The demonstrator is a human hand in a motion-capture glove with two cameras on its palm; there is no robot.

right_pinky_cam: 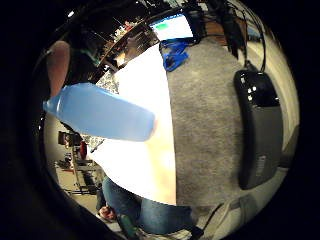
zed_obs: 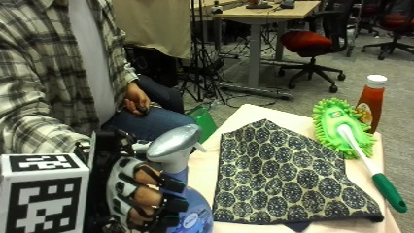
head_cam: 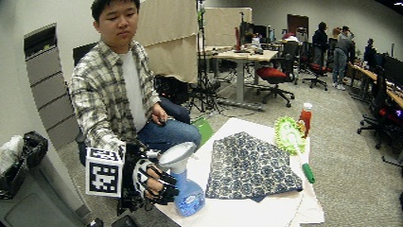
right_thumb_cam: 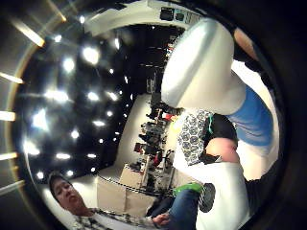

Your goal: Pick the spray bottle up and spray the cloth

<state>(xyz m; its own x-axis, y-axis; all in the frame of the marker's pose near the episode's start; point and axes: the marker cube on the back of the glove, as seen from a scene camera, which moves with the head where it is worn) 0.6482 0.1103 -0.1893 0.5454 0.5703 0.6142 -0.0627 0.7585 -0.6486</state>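
The right hand [zed_obs: 139, 194] is wrapping its fingers around the neck of the blue spray bottle [zed_obs: 181, 194] and holding it upright, just beside the near edge of the table [zed_obs: 259, 112]. The bottle's grey nozzle is pointing out past the fingers toward the patterned cloth [zed_obs: 284, 170], which is lying flat a little way ahead of the hand. The picking up looks done. Next, I think a finger needs to be squeezing the trigger while the nozzle is aiming at the cloth.

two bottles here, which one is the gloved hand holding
The blue spray bottle with the silver trigger head, gripped at its neck by the gloved right hand. The red sauce bottle with a white cap stands untouched at the table's far edge.
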